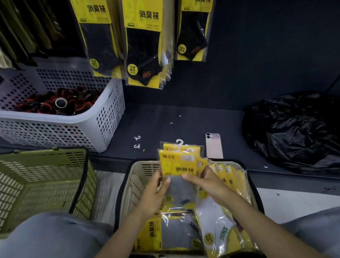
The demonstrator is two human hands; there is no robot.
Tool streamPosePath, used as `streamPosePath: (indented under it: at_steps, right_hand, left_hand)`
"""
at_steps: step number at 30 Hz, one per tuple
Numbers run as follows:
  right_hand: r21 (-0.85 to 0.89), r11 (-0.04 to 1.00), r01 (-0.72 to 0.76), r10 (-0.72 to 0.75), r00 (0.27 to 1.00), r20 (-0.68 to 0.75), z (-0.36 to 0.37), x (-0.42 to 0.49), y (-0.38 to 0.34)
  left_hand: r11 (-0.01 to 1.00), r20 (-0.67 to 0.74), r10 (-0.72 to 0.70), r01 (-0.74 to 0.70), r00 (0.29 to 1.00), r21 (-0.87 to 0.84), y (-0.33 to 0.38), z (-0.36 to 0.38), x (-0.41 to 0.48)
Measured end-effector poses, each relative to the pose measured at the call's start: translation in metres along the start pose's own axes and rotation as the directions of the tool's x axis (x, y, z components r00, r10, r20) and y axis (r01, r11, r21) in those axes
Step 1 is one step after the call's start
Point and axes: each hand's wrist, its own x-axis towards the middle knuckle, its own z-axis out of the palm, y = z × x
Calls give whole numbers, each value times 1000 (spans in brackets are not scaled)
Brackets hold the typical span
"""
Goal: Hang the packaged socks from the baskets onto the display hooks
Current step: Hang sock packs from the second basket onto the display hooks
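A small stack of yellow sock packs (180, 165) with grey socks and a white plastic hanger on top is lifted above the beige basket (136, 178). My left hand (154, 191) grips its left edge and my right hand (207, 182) grips its right edge. More packs of grey and white socks (176, 233) lie in the basket below, and several stand upright along its right side. Three bunches of black-sock packs (142, 37) hang from hooks on the dark display wall above.
An olive-green basket (34, 185) sits at the left. Behind it a white perforated basket (60, 127) holds red-and-black items. A pink phone (214, 146), loose white hooks (137, 141) and a black plastic bag (301, 131) lie on the dark shelf.
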Motion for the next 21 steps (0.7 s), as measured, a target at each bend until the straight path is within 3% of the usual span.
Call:
streamPosePath:
  at_steps: [4, 7, 13, 15, 18, 21]
  right_hand:
    - [-29, 1000, 0, -1, 999, -43, 3, -1, 3]
    - [-50, 996, 69, -71, 996, -48, 0, 2, -24]
    - [23, 960, 280, -279, 959, -39, -11, 9, -120]
    - [3, 914, 405, -400, 903, -159, -12, 12, -152]
    - [-145, 823, 549, -553, 719, -420, -15, 18, -192]
    - [-160, 764, 625, -622, 646, -443, -20, 23, -219]
  left_hand:
    - [999, 12, -18, 17, 1000, 30, 4, 1, 7]
    - [997, -21, -58, 57, 998, -45, 29, -7, 21]
    - [993, 152, -33, 50, 988, -111, 136, -23, 55]
    - [982, 103, 49, -29, 993, -186, 167, -21, 68]
    - [951, 40, 196, -180, 980, -251, 205, -15, 86]
    - [920, -16, 305, -299, 952, -255, 234, -12, 101]
